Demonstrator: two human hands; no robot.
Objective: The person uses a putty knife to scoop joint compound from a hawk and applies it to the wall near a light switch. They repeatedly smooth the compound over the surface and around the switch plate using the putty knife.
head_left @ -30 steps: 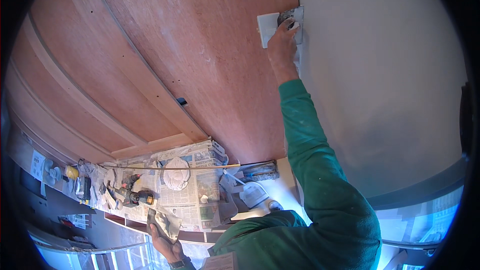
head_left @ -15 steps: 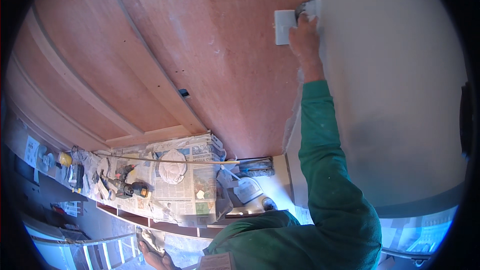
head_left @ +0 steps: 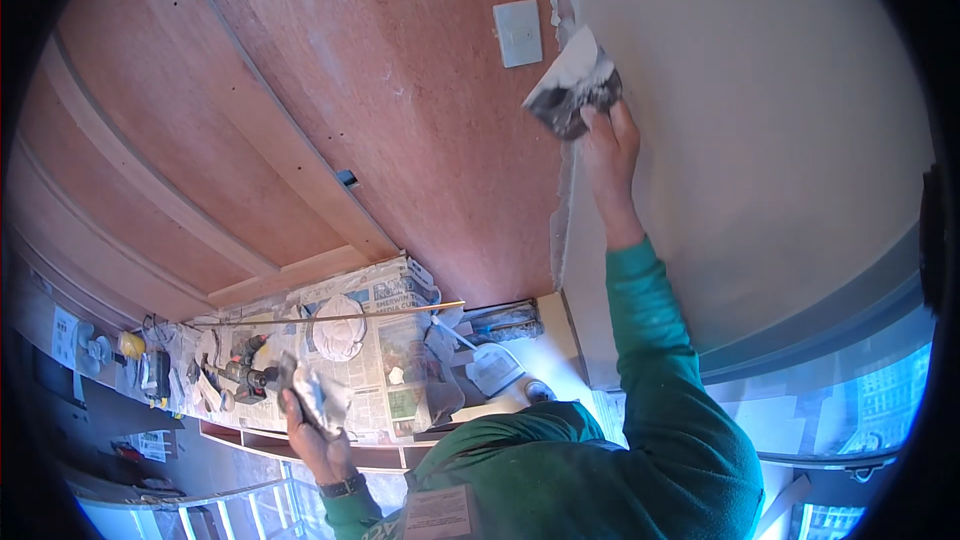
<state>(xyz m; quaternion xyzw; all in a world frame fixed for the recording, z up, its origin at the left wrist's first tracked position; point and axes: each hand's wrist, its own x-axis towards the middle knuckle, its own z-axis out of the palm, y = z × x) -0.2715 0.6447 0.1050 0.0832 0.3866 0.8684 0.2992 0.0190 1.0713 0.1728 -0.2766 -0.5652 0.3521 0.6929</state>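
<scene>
My right hand (head_left: pixel 612 155), reaching up in a green sleeve, grips a wide putty knife (head_left: pixel 556 110) with white putty on its blade. The blade is tilted at the corner between the reddish wood panel (head_left: pixel 430 130) and the grey wall (head_left: pixel 740 170). Just left of it is a white switch plate (head_left: pixel 518 34) on the panel. A ragged strip of putty (head_left: pixel 562 215) runs down that corner. Low on the left, my left hand (head_left: pixel 318 450) is closed around a flat tool carrying white putty (head_left: pixel 325 402); its handle is mostly hidden.
Below, newspaper (head_left: pixel 385 380) covers a surface with a cordless drill (head_left: pixel 245 375), a crumpled white cloth (head_left: pixel 340 330) and a long thin rod (head_left: pixel 400 310). Beside it are a white dustpan-like tool (head_left: pixel 495 368) and a ladder-like rail (head_left: pixel 220 512) at lower left.
My right hand has drawn the putty knife down from beside the switch plate, bringing its blade into view. My left hand has risen with its putty-loaded tool. The view has shifted slightly.
</scene>
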